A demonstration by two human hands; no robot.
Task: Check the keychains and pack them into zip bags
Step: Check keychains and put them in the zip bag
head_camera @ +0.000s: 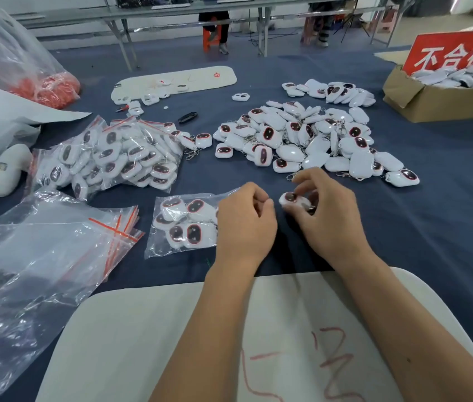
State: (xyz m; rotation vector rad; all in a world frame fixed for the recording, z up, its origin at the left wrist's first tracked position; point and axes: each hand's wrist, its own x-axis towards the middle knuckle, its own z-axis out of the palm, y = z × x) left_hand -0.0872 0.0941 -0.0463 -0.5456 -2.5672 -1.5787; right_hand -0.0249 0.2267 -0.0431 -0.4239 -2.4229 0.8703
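Here, near the far loose pile (313, 137), the left hand (245, 224) pinches the part-filled zip bag (184, 224) by its right-hand mouth while the right hand (326, 210) clasps one keychain (292, 198), apparently checked, next needing slipping into that held-open mouth.

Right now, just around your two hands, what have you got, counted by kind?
Clear plastic zip bag by the left hand: 1
White oval plastic keychains with dark red-rimmed faces visible inside that bag: 5
Same keychain in the fingers of the right hand: 1
Total: 7
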